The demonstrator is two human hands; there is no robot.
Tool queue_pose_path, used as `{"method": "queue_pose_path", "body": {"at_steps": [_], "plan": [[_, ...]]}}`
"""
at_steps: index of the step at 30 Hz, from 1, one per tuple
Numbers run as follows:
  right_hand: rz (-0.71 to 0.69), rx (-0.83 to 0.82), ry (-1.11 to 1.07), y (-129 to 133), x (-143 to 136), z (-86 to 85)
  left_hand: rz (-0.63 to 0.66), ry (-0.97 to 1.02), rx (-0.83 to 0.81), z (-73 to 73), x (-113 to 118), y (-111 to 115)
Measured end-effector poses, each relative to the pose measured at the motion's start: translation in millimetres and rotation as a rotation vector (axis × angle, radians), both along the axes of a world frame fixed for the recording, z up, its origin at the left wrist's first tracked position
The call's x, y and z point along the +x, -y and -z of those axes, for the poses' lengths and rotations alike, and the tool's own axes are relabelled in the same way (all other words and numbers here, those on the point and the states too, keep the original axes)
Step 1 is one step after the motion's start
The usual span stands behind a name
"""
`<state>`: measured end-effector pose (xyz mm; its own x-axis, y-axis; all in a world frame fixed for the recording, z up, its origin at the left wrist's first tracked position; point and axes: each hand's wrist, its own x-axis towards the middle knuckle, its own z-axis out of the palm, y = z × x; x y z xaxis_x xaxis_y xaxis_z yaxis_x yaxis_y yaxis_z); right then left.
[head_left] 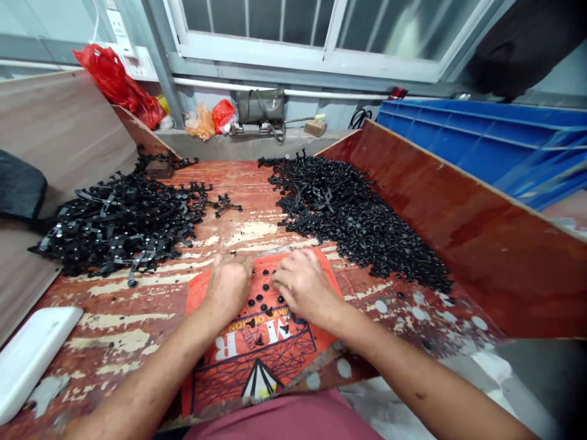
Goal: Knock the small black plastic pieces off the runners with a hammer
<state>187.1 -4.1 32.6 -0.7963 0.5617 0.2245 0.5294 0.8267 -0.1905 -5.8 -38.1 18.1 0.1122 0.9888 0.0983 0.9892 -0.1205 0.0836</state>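
Observation:
My left hand (229,284) rests on the upper left of an orange printed cloth (293,351), its fingers curled in and their tips hidden. To its right, my right hand (306,286) is bent the same way over the cloth's upper edge. What either hand pinches, if anything, is too hidden to make out. Several small black round-headed plastic pieces (265,287) lie scattered on the cloth between and below the hands, some tipped on their sides.
A heap of black linked parts (123,220) lies on the left of the worn red tabletop (238,183). Another black heap (353,220) spreads along the right board (458,214). A white box-like object (36,354) sits front left. Behind the right board stands a blue crate (495,146).

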Motion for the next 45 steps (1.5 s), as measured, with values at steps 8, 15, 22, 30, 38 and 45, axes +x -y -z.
{"method": "queue_pose_path", "body": {"at_steps": [8, 15, 22, 30, 38, 45], "plan": [[-0.024, -0.039, 0.012, 39.5, -1.6, 17.3, 0.171, -0.086, 0.104, 4.6, 3.0, -0.2], [0.049, 0.058, -0.092, 39.4, 2.8, 12.0, 0.043, 0.191, -0.022, -12.9, -6.6, 44.5], [-0.053, -0.020, -0.049, 51.4, 4.7, 22.5, 0.082, 0.160, -0.117, 15.7, 8.0, 80.9], [0.029, -0.038, -0.007, 21.7, -24.9, 12.6, 0.065, -0.036, 0.113, 15.1, -11.2, 99.4], [0.051, -0.065, -0.018, 8.4, -36.6, 12.7, 0.167, 0.122, 0.115, 33.4, -17.0, 127.4], [0.143, -0.122, -0.132, 21.2, 5.6, -1.5, -0.002, 0.186, 0.142, 4.3, -6.8, 83.1]]}}
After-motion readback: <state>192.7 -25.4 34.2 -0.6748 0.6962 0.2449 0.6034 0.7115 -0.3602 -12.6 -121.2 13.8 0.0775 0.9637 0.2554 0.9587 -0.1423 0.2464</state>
